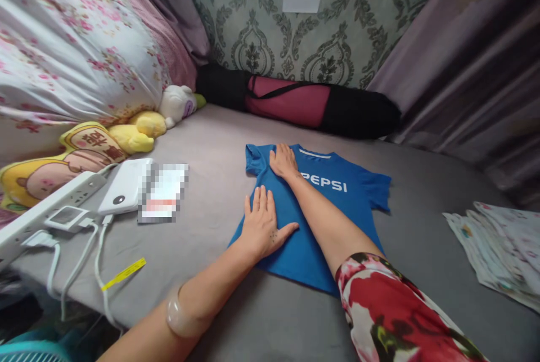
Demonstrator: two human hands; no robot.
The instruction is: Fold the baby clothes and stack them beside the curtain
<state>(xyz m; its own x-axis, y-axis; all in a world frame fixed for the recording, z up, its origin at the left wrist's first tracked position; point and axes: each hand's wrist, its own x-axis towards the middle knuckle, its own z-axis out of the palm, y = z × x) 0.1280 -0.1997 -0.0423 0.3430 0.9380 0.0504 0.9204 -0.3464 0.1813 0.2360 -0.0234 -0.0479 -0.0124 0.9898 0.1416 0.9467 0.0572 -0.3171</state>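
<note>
A blue T-shirt (350,210) with white PEPSI lettering lies spread on the grey bed sheet, its collar pointing away from me. My left hand (262,224) rests flat on the shirt's left side, fingers stretched and thumb out to the right. Farther up, my right hand (283,161) presses flat near the left shoulder, beside the collar, and its forearm crosses over the lettering. The left sleeve (253,158) is somewhat bunched, while the right sleeve (382,190) lies spread out. Neither hand grips anything.
A black and pink long bag (289,100) lies along the wall. To the left are plush toys (139,131), a power strip (50,213) with cables, a white power bank (126,185) and a blurred-out flat item (163,193). Folded cloths (502,249) lie at the right.
</note>
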